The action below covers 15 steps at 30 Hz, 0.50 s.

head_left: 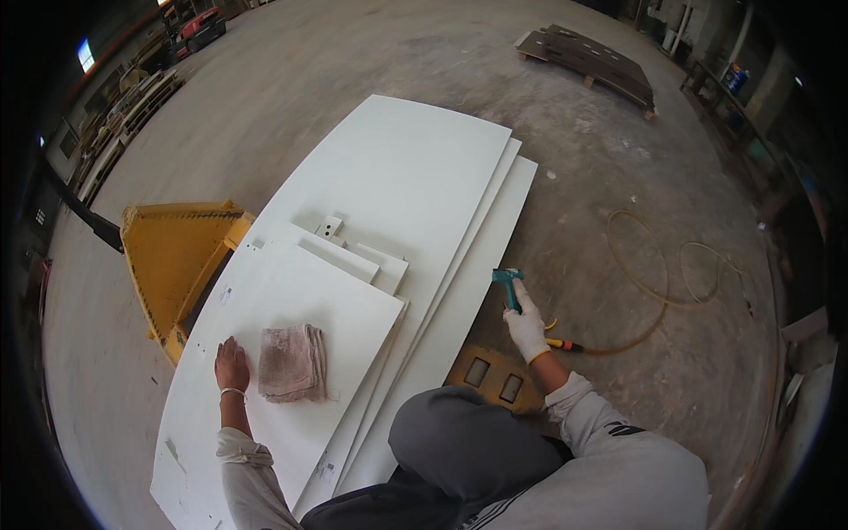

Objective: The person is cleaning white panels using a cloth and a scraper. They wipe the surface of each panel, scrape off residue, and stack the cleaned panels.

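My bare left hand (231, 364) lies flat on the top white panel (353, 300), fingers stretched out. Just to its right sits a folded brownish-pink cloth (291, 364). My right hand (527, 327), in a pale knit glove, is closed round a teal pistol-shaped air tool (508, 281). It holds the tool off the right edge of the panels, above the floor. A yellow-brown hose (618, 350) with a red, black and yellow coupling runs from beside this hand. Smaller white pieces (353, 256) rest on the large white panel (424, 168) beyond the cloth.
A yellow pallet-jack-like frame (168, 265) stands against the left side of the panel stack. Under my right forearm is a yellow-brown piece with rectangular holes (495, 375). Dark boards on a pallet (587, 66) lie at the far right. Stacked timber (124, 124) lines the left wall.
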Each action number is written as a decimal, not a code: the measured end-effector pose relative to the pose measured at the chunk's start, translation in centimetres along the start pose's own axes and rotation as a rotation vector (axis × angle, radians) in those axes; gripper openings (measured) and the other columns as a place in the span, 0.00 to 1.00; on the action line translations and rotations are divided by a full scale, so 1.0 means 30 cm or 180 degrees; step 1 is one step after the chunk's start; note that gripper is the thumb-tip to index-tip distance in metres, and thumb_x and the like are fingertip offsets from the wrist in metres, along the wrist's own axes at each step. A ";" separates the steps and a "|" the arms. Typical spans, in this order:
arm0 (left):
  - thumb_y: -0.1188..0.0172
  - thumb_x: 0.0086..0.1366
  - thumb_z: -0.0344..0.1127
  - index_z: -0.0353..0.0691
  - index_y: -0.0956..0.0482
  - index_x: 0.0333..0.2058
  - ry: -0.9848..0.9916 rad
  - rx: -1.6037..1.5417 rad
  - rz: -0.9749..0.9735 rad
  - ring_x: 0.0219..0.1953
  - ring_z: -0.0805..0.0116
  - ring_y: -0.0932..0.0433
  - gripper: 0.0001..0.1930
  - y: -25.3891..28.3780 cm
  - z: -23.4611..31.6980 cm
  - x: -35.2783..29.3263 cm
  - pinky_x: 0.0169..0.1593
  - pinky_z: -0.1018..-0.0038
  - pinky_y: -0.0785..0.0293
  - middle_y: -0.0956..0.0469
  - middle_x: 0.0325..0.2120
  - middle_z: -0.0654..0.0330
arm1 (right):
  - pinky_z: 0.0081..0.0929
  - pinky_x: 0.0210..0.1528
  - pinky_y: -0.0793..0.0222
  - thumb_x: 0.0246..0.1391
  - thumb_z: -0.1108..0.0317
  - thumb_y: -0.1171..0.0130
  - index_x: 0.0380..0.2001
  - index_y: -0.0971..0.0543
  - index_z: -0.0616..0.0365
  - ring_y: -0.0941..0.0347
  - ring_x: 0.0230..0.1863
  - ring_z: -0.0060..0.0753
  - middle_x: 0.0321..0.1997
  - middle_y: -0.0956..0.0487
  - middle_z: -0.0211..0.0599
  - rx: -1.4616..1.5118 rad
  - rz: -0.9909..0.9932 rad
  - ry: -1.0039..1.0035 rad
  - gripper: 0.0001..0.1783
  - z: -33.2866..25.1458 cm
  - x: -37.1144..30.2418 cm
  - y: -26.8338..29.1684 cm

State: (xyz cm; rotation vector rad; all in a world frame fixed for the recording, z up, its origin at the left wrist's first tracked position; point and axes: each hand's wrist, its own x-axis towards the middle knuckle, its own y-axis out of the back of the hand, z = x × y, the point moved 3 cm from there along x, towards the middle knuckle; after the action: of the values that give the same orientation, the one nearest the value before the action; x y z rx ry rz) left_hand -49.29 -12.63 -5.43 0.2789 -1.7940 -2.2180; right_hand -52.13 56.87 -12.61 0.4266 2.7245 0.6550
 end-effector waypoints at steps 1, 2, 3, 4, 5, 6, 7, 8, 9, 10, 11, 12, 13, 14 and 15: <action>0.49 0.74 0.34 0.34 0.26 0.64 0.0120 0.0016 0.0130 0.70 0.44 0.32 0.23 -0.017 -0.008 0.014 0.72 0.56 0.37 0.28 0.67 0.45 | 0.33 0.58 0.27 0.59 0.72 0.39 0.76 0.35 0.34 0.22 0.48 0.29 0.57 0.19 0.46 0.0326 -0.0183 0.0097 0.42 -0.084 -0.046 -0.047; 0.50 0.73 0.34 0.35 0.25 0.64 0.0247 0.0040 0.0256 0.70 0.44 0.32 0.23 -0.033 -0.010 0.011 0.72 0.56 0.37 0.28 0.66 0.46 | 0.33 0.56 0.26 0.60 0.72 0.40 0.75 0.33 0.35 0.22 0.48 0.30 0.53 0.19 0.41 0.0248 -0.0461 0.0296 0.40 -0.199 -0.108 -0.069; 0.50 0.73 0.34 0.36 0.24 0.63 0.0330 0.0007 0.0377 0.70 0.45 0.32 0.23 -0.062 0.025 0.017 0.72 0.56 0.37 0.27 0.66 0.46 | 0.33 0.55 0.25 0.59 0.72 0.40 0.74 0.32 0.36 0.21 0.46 0.32 0.51 0.19 0.40 0.0071 -0.0425 0.0625 0.39 -0.237 -0.121 -0.071; 0.49 0.72 0.33 0.36 0.24 0.63 0.0204 0.0165 0.0713 0.69 0.46 0.31 0.22 -0.077 0.043 0.008 0.72 0.56 0.36 0.27 0.66 0.47 | 0.33 0.53 0.25 0.59 0.72 0.41 0.73 0.30 0.37 0.20 0.44 0.35 0.48 0.19 0.39 -0.0098 -0.0427 0.0949 0.38 -0.286 -0.143 -0.093; 0.48 0.71 0.32 0.37 0.23 0.62 0.0086 0.0330 0.1054 0.69 0.46 0.31 0.22 -0.087 0.058 -0.006 0.71 0.55 0.36 0.26 0.65 0.47 | 0.34 0.50 0.23 0.59 0.71 0.41 0.71 0.27 0.37 0.20 0.41 0.40 0.42 0.19 0.38 -0.0216 -0.0388 0.1197 0.36 -0.337 -0.161 -0.108; 0.48 0.71 0.32 0.37 0.22 0.61 -0.0028 0.0500 0.1389 0.68 0.47 0.30 0.22 -0.094 0.076 -0.024 0.71 0.55 0.36 0.26 0.65 0.48 | 0.35 0.50 0.23 0.59 0.70 0.41 0.71 0.27 0.37 0.19 0.41 0.40 0.41 0.19 0.36 -0.0315 -0.0513 0.1295 0.35 -0.387 -0.179 -0.124; 0.46 0.69 0.31 0.38 0.21 0.60 -0.0314 0.0442 0.1447 0.67 0.50 0.29 0.21 -0.088 0.094 -0.043 0.70 0.55 0.35 0.24 0.64 0.51 | 0.36 0.50 0.22 0.60 0.70 0.42 0.70 0.26 0.37 0.19 0.40 0.40 0.40 0.19 0.35 -0.0433 -0.0642 0.1376 0.34 -0.424 -0.197 -0.137; 0.46 0.69 0.30 0.39 0.21 0.60 -0.0377 0.0357 0.1259 0.66 0.50 0.28 0.21 -0.088 0.105 -0.053 0.70 0.55 0.34 0.24 0.64 0.51 | 0.36 0.49 0.22 0.60 0.70 0.42 0.69 0.26 0.37 0.18 0.40 0.40 0.39 0.18 0.34 -0.0553 -0.0775 0.1458 0.33 -0.464 -0.215 -0.151; 0.45 0.69 0.30 0.39 0.21 0.60 -0.0426 0.0296 0.1080 0.66 0.50 0.28 0.21 -0.073 0.100 -0.070 0.69 0.56 0.34 0.24 0.63 0.52 | 0.38 0.47 0.21 0.62 0.66 0.42 0.67 0.24 0.35 0.18 0.40 0.40 0.39 0.18 0.31 -0.0614 -0.0774 0.1669 0.29 -0.522 -0.246 -0.171; 0.45 0.69 0.30 0.39 0.21 0.60 -0.0496 0.0203 0.0914 0.65 0.51 0.28 0.21 -0.076 0.109 -0.071 0.69 0.56 0.34 0.24 0.63 0.53 | 0.39 0.45 0.21 0.62 0.65 0.42 0.66 0.23 0.34 0.18 0.40 0.40 0.39 0.17 0.32 -0.0888 -0.0780 0.1747 0.28 -0.539 -0.250 -0.192; 0.45 0.69 0.30 0.40 0.21 0.60 -0.0471 0.0215 0.0946 0.65 0.51 0.28 0.21 -0.081 0.122 -0.074 0.69 0.56 0.34 0.23 0.63 0.53 | 0.40 0.44 0.21 0.63 0.63 0.42 0.66 0.23 0.33 0.18 0.40 0.41 0.39 0.17 0.32 -0.1167 -0.0785 0.1822 0.27 -0.551 -0.253 -0.209; 0.45 0.69 0.31 0.40 0.21 0.60 -0.0445 0.0245 0.0994 0.65 0.51 0.28 0.21 -0.076 0.119 -0.070 0.69 0.56 0.34 0.23 0.63 0.54 | 0.41 0.42 0.21 0.63 0.61 0.42 0.65 0.22 0.32 0.18 0.40 0.41 0.39 0.17 0.32 -0.1424 -0.0789 0.1908 0.27 -0.570 -0.260 -0.235; 0.45 0.69 0.31 0.41 0.21 0.61 -0.0419 0.0270 0.1040 0.65 0.51 0.28 0.22 -0.075 0.119 -0.065 0.69 0.56 0.35 0.23 0.62 0.54 | 0.43 0.40 0.21 0.64 0.57 0.43 0.63 0.22 0.31 0.18 0.40 0.42 0.39 0.17 0.34 -0.1640 -0.0775 0.1990 0.24 -0.583 -0.264 -0.262; 0.45 0.69 0.32 0.42 0.22 0.61 -0.0333 0.0319 0.1040 0.66 0.52 0.28 0.22 -0.078 0.118 -0.060 0.69 0.56 0.35 0.23 0.62 0.55 | 0.44 0.39 0.21 0.64 0.58 0.44 0.63 0.22 0.32 0.17 0.39 0.42 0.39 0.17 0.35 -0.1827 -0.0807 0.2023 0.24 -0.597 -0.268 -0.275; 0.45 0.70 0.33 0.42 0.22 0.62 -0.0226 0.0381 0.1046 0.66 0.53 0.28 0.22 -0.076 0.097 -0.060 0.70 0.56 0.36 0.23 0.62 0.56 | 0.45 0.39 0.21 0.64 0.58 0.44 0.63 0.22 0.32 0.17 0.39 0.43 0.39 0.17 0.36 -0.2006 -0.0857 0.2072 0.23 -0.626 -0.280 -0.298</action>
State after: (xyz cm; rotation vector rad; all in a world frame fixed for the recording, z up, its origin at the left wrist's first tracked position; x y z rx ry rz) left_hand -48.72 -8.92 -7.07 -0.0697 -1.8584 -1.9187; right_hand -53.13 39.01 0.92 -0.3619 2.8080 1.7253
